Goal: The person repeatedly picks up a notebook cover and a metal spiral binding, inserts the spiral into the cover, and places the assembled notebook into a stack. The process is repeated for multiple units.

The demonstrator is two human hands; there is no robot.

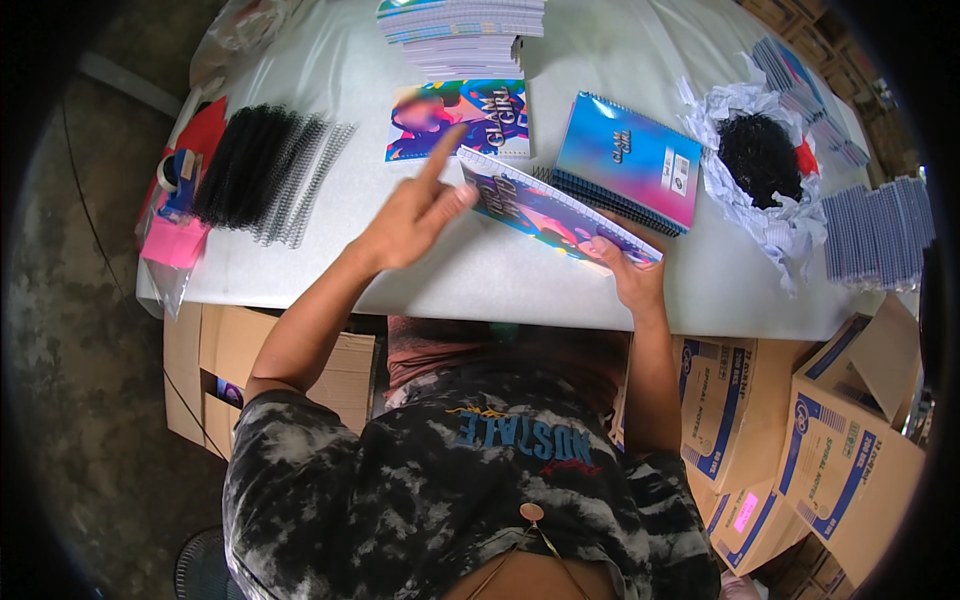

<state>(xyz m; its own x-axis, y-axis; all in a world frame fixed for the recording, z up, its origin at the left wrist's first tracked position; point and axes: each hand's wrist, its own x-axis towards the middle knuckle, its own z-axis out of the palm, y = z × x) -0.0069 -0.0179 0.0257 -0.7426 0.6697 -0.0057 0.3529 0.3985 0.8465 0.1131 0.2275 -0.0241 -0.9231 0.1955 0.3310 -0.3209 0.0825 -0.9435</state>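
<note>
Head view: my right hand (632,274) grips an apparently uncoiled notebook (555,218) over the table (450,285), my left hand (408,222) loosely open, the coiled stack (625,165) seeming done, the loose coils (265,175) and uncoiled pile (465,58) left.

Slim multicoloured notebook (556,217), closed — aslant above the white tabletop (450,282), pale page edge uppermost

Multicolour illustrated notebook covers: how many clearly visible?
2: one on the tilted booklet held in the right hand, one on the flat booklet just nearer than the tall stack. More may be hidden in that stack or the right-hand stacks.
</note>
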